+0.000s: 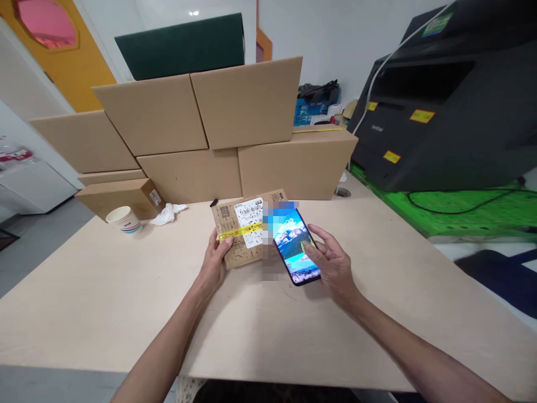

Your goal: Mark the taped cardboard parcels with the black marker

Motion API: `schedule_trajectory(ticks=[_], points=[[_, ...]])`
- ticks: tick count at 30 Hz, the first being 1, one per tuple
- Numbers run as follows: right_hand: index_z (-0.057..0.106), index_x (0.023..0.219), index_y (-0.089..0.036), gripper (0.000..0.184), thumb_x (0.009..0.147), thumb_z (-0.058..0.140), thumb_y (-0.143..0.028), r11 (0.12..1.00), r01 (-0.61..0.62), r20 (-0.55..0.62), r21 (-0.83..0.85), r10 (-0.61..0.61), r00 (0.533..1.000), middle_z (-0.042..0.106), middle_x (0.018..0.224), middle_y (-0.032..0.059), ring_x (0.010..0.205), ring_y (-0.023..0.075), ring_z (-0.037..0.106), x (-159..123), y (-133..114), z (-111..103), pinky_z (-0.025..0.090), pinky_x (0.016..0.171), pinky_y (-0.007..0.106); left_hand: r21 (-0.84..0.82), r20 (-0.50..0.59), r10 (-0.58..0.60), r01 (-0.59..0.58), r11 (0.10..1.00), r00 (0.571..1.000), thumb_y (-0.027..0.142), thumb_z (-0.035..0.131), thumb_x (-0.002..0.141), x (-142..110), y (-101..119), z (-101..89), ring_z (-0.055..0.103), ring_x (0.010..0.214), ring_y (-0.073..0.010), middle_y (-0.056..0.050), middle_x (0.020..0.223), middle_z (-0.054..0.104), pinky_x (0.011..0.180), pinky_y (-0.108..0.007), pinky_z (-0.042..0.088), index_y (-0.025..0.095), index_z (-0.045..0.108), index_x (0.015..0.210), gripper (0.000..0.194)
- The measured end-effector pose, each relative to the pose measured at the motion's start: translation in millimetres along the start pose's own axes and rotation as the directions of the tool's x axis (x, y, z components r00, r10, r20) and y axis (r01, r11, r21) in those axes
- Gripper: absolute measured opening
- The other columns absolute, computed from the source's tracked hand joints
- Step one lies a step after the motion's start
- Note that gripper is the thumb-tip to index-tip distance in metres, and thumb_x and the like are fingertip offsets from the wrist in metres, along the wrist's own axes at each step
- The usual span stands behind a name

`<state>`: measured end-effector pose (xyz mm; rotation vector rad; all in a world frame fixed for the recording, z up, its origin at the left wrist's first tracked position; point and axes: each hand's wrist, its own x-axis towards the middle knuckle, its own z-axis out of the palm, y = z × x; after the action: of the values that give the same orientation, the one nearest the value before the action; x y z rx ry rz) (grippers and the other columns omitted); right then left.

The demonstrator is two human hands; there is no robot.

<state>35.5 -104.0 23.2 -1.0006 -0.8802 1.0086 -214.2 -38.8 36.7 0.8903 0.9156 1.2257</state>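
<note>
My left hand [216, 257] grips the left edge of a flat brown cardboard parcel [243, 256], thumb on top by a strip of yellow tape. A white shipping label [250, 238] is stuck on the parcel's face. In my right hand [332, 263] is a smartphone [289, 252], its screen lit with a mountain picture and my thumb over the glass. The phone is tilted and overlaps the right part of the parcel. A blurred patch hides the area where the two meet.
Stacked cardboard boxes [247, 106] wall off the table's far side, a dark green box [184, 47] on top. At the left stand a paper cup [123, 219], crumpled tissue [168, 215] and a smaller box [121, 196]. A black printer [419, 129] sits on a green pallet [474, 212] at right.
</note>
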Motion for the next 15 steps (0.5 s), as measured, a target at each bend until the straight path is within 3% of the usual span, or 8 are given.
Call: schedule_trajectory(ticks=[10, 15], points=[[0.063, 0.13, -0.022, 0.063, 0.079, 0.086, -0.05, 0.997, 0.074, -0.008, -0.022, -0.074, 0.997, 0.079, 0.079, -0.0001, 0.066, 0.0167, 0.072, -2.6, 5.6, 3.8, 0.058, 0.06, 0.028, -0.012, 0.012, 0.012, -0.012, 1.0, 1.0, 0.047, 0.091, 0.071, 1.1, -3.7, -1.9, 0.067, 0.128, -0.0378, -0.016, 0.14, 0.068, 0.113, -0.053, 0.053, 0.02, 0.054, 0.141, 0.084], [0.064, 0.127, -0.022, 0.061, 0.078, 0.086, -0.051, 0.995, 0.092, -0.01, -0.041, -0.093, 0.996, 0.078, 0.079, 0.0004, 0.069, 0.0192, 0.074, -3.3, 5.3, 7.9, 0.061, 0.063, 0.031, 0.016, 0.021, 0.005, -0.005, 1.0, 1.0, 0.044, 0.09, 0.074, 4.3, -11.2, -7.4, 0.065, 0.13, -0.0356, -0.013, 0.137, 0.068, 0.117, -0.056, 0.048, 0.025, 0.048, 0.152, 0.091]])
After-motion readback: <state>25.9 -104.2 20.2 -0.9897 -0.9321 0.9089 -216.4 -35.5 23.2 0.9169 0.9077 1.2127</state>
